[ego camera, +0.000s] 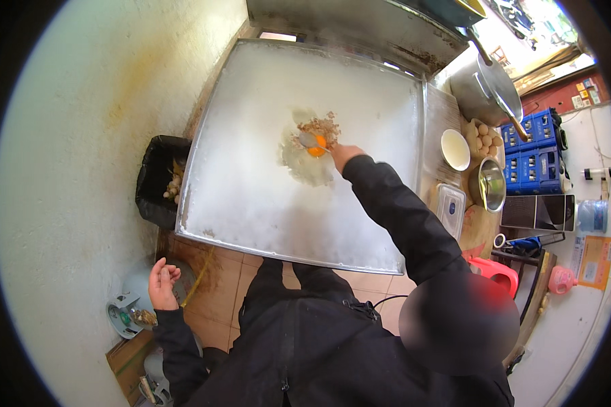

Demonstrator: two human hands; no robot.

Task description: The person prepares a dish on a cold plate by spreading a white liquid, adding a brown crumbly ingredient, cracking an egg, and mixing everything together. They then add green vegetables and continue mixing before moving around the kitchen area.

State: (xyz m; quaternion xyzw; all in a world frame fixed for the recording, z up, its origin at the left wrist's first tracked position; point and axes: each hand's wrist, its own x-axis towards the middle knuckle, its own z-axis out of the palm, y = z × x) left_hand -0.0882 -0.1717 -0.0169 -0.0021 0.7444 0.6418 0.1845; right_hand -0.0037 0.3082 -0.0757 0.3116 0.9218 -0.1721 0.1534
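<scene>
In front of me spreads a wide square metal pan (254,203) with a pale, steamy surface. Near its middle lies a broken egg (316,150) with an orange yolk and spread-out egg white. Crumbled brown bits, perhaps minced meat (327,123), lie beside the yolk. My right hand (345,155) grips a metal spoon (309,140), whose bowl is at the yolk; most of its handle is hidden by the fingers. My left hand (163,284) hangs with nothing in it, fingers loosely bent, beyond the pan's near left corner and above a gas cylinder (137,277).
Left of the pan stands a black-lined bin (155,178) beside the wall. On the right side are a white bowl (455,149), an egg carton (481,137), a steel bowl (489,184), a lidded plastic box (450,209) and a large pot (483,89). Blue bottle crates (532,168) stand farther right.
</scene>
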